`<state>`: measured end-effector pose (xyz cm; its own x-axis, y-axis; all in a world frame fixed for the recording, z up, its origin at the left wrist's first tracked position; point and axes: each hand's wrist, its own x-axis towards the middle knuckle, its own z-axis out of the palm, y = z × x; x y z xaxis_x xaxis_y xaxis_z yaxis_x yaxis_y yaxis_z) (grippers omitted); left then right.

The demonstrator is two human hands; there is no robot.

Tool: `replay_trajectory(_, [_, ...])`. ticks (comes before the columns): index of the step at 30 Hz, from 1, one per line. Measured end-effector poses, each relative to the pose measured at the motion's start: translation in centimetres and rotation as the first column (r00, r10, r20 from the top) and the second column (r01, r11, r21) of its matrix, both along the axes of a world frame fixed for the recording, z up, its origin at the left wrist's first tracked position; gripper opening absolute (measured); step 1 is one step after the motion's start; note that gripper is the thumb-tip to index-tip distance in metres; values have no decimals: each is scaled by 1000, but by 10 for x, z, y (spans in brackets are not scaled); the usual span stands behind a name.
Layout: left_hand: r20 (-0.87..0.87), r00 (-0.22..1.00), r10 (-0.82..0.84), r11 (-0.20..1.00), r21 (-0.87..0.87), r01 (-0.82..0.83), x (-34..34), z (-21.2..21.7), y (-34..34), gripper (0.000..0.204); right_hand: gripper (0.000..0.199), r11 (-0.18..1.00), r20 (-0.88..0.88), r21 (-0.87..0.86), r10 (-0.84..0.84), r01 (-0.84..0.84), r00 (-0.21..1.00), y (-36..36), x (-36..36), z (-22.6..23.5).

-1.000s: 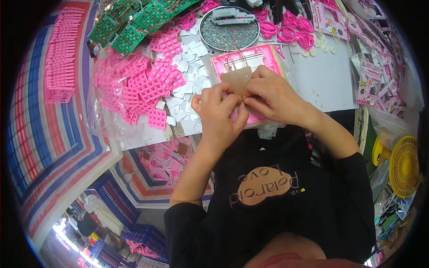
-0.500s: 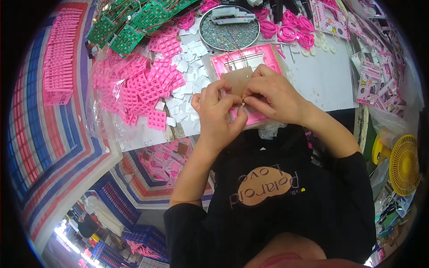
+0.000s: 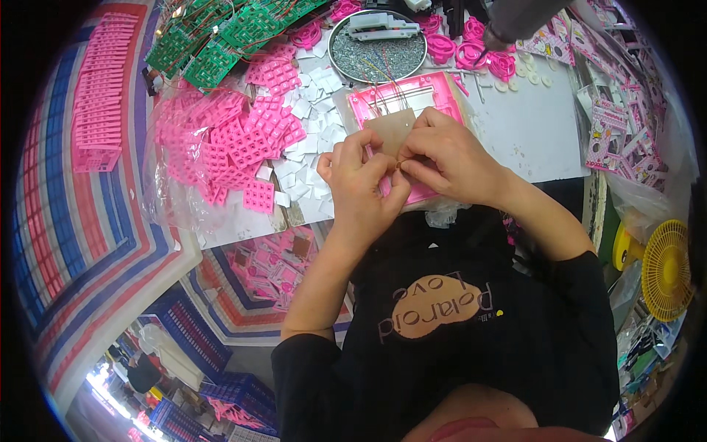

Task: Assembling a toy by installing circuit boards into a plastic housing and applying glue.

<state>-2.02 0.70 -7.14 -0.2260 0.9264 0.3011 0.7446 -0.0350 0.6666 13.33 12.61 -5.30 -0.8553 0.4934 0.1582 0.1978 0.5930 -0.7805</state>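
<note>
From the far left I see rows of pink strips (image 3: 96, 110) laid out, then green circuit boards (image 3: 213, 40), a heap of pink grid pieces (image 3: 243, 147) and white square pads (image 3: 309, 110) — stock waiting on the white tabletop (image 3: 530, 132).

My left hand (image 3: 361, 188) is curled, its thumb and forefinger pinched close on the lower edge of a small brown card (image 3: 390, 129). The card sits just in front of the pink frame (image 3: 434, 96), tilted up toward me; thin wires (image 3: 383, 85) run from its top edge away toward the round metal tray (image 3: 375, 55). As far as I can judge, the card's long axis runs away from me, wire end pointing at the tray.

My right hand (image 3: 449, 158) is also curled, fingertips meeting the left ones at a tiny yellowish piece I cannot make out. Whether it is gripped by one hand or both, I cannot tell.

My reading — this one unit is mid-assembly, with the piles suggesting plenty left. To the right lie pink rings (image 3: 471, 51) and a yellow fan (image 3: 666, 272).
</note>
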Motion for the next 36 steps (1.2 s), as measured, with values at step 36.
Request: replay_trajectory(36, [-8, 998, 58, 998, -35, -58, -8, 11, -13, 10, 13, 952, -225, -241, -242, 187, 944, -43, 6, -13])
